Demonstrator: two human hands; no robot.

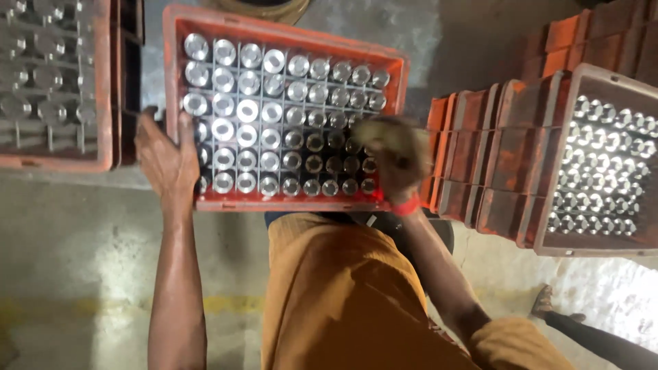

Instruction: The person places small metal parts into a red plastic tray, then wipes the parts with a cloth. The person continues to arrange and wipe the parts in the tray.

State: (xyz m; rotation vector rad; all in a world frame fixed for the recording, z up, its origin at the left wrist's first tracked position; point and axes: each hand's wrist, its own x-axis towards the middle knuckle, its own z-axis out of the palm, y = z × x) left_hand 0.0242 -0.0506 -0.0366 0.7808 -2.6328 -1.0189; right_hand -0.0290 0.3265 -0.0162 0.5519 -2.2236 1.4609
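Orange crate (179, 41) of upright steel cylinders (248, 111), long axis running 9 to 3 o'clock between both hands: left hand (164, 156) clasps its 9 o'clock wall, blurred right hand (396, 159) sits at its 4 o'clock corner, grasp indiscernible.

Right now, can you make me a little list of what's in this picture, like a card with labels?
Left hand: grips the left rim of the orange crate
Right hand: blurred, over the crate's right side; grip unclear
Crate contents: shiny metal cylinders upright in grid cells
Left side: second crate with metal parts
Right side: stacked orange crates, the nearest one tilted
Bottom right: another person's foot
Floor: grey concrete
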